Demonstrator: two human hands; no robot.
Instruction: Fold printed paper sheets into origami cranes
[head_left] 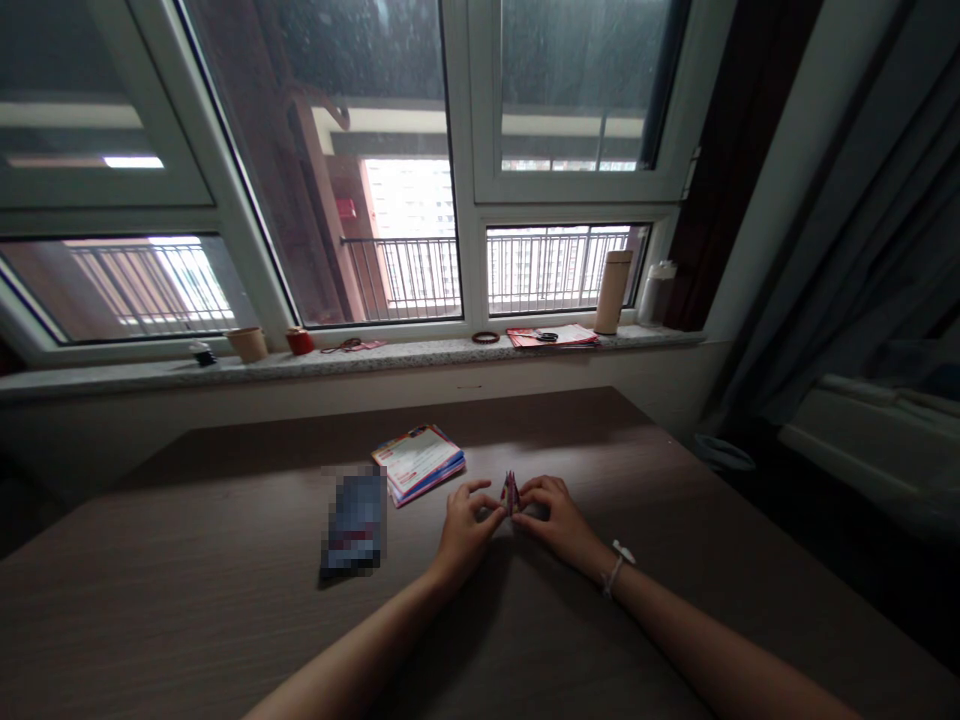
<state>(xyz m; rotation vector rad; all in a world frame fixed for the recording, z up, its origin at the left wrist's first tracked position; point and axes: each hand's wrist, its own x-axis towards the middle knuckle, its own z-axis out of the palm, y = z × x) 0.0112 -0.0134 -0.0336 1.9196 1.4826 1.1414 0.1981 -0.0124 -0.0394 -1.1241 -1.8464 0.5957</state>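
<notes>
Tan bottle [613,292] and cup [249,346] on speckled windowsill [427,353]

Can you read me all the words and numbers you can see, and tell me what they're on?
None can be read.
Paper stack: lines of print, too small and blurred.
Folded paper at the fingertips of both hands: colored, but any writing is too small.
Dark object left of the hands: pixelated, so unreadable.
Red and white sheets on the windowsill: too far away to read.
</notes>
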